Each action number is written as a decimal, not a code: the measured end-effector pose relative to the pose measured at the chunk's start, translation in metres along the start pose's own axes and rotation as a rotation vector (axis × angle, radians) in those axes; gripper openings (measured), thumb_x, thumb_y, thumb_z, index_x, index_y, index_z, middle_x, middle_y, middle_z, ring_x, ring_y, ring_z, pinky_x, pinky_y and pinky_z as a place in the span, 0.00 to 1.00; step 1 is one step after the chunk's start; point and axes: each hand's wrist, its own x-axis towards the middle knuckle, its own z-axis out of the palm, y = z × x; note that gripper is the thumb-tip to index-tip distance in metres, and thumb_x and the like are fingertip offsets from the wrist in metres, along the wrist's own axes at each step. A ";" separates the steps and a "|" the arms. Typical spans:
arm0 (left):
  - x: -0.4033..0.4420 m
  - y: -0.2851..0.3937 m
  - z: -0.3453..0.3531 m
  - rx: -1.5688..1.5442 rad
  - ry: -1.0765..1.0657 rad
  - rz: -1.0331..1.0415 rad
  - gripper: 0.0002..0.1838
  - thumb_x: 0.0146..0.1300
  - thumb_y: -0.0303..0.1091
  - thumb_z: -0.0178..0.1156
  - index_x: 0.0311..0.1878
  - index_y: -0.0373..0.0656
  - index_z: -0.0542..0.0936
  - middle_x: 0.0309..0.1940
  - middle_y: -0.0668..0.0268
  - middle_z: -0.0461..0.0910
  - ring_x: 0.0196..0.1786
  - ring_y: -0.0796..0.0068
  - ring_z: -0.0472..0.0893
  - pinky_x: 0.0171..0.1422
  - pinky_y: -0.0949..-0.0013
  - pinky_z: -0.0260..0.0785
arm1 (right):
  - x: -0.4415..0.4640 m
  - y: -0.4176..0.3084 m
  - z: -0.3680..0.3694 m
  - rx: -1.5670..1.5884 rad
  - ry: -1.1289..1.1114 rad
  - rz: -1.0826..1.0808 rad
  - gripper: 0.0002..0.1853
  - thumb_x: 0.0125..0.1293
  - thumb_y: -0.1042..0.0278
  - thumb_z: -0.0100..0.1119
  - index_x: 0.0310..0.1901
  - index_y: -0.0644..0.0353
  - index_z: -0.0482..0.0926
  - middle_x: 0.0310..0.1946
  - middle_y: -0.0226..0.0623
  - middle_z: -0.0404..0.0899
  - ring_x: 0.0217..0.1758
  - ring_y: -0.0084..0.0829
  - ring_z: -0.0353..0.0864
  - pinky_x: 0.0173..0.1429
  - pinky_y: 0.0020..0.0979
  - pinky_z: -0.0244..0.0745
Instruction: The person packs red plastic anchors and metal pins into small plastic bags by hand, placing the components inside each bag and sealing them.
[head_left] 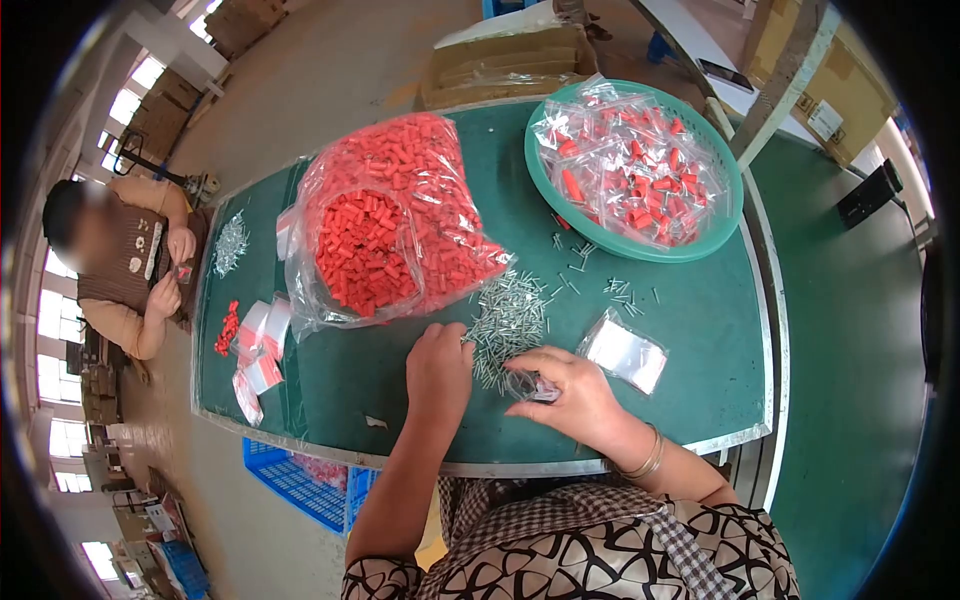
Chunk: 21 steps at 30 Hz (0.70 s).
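**Head view: left hand [438, 370] at the screw heap [510, 322], small clear bag [522, 386] held in the right hand [580, 388]**

Clock positions are taken from the middle of the view. At 9 o'clock a co-worker [125, 250] is seated, and a small item with some red on it is held in that person's two hands [170, 280]. Just inside the green table's [340, 390] left edge, a small screw pile [231, 245] is spread between 9 and 10 o'clock; below it, near 9, are red plugs [227, 330] and, beside them, flat packets [262, 340] marked red and white. At about half past 7 a blue crate [290, 482] is seen beyond the near edge. Between 10 and 11 a large clear bag [455, 215] is filled with more red plugs, its mouth open.

At 7 o'clock the left hand is placed at the heap's near-left edge, fingers curled in; whether a screw is gripped cannot be told. The heap is gathered around the centre. Between 4 and 5 the small clear bag is held between the right hand's thumb and curved fingers, which are kept partly apart by it; its contents cannot be made out. Between 1 and 2 a green basket [655, 252] is piled with clear packets containing red plugs. Near 4 a white-and-clear stack of bags [625, 352] is laid, with loose screws [622, 296] scattered above it.
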 end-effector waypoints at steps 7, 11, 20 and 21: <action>0.008 0.002 0.001 0.009 -0.011 0.077 0.08 0.52 0.24 0.62 0.37 0.39 0.78 0.31 0.57 0.77 0.37 0.53 0.78 0.41 0.55 0.71 | -0.001 0.000 0.000 -0.009 -0.009 -0.014 0.24 0.47 0.63 0.76 0.48 0.55 0.80 0.42 0.37 0.81 0.41 0.39 0.82 0.45 0.34 0.78; 0.009 -0.001 -0.003 -0.101 -0.063 -0.015 0.05 0.53 0.27 0.63 0.34 0.38 0.80 0.29 0.57 0.78 0.34 0.54 0.79 0.40 0.59 0.71 | -0.002 0.000 -0.001 -0.003 -0.012 -0.003 0.24 0.47 0.63 0.76 0.48 0.55 0.81 0.41 0.37 0.81 0.40 0.38 0.82 0.43 0.33 0.78; 0.007 -0.010 -0.021 -0.838 -0.150 -0.552 0.09 0.58 0.27 0.65 0.41 0.33 0.83 0.29 0.67 0.82 0.28 0.81 0.79 0.30 0.77 0.73 | -0.002 -0.003 -0.001 -0.002 0.020 -0.044 0.22 0.49 0.62 0.74 0.47 0.55 0.81 0.40 0.37 0.81 0.36 0.39 0.82 0.40 0.34 0.78; 0.005 -0.013 -0.020 -0.881 -0.149 -0.579 0.10 0.59 0.27 0.64 0.42 0.32 0.83 0.29 0.66 0.82 0.28 0.81 0.79 0.29 0.77 0.72 | 0.000 -0.003 -0.002 -0.010 0.019 -0.042 0.22 0.49 0.62 0.74 0.47 0.55 0.81 0.40 0.37 0.81 0.37 0.38 0.82 0.40 0.34 0.78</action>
